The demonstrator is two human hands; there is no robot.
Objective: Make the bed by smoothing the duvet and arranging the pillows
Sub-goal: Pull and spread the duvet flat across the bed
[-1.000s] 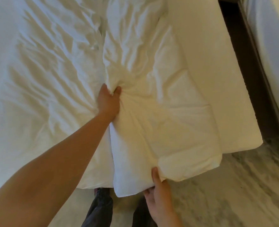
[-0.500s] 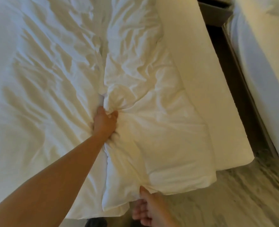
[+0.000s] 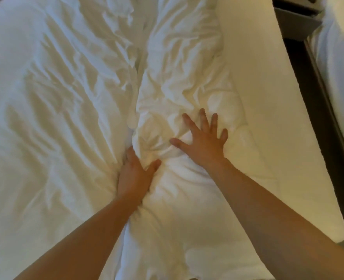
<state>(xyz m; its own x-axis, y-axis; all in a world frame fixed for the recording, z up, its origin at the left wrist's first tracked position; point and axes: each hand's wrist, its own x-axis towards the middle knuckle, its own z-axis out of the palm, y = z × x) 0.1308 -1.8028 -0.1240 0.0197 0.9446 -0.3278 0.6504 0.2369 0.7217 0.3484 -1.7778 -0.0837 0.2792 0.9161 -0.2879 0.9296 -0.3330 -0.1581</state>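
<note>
While left hand (image 3: 135, 176) pinches a bunched duvet (image 3: 183, 93) fold mid-bed, right hand (image 3: 204, 142) flat on it, fingers (image 3: 203, 118) spread wide. Could drag creases sideways if pinch not released; could slide duvet off exposed mattress (image 3: 268, 118) edge. No pillows visible.

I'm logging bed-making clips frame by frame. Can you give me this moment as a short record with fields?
setting: bed with white bedding, seen from above
duvet: folded into a long crumpled strip
left hand: gripping a bunch of the duvet's left edge
right hand: open, fingers spread, flat on the duvet
sheet: wrinkled, exposed left of the duvet
pillows: none in view
</note>
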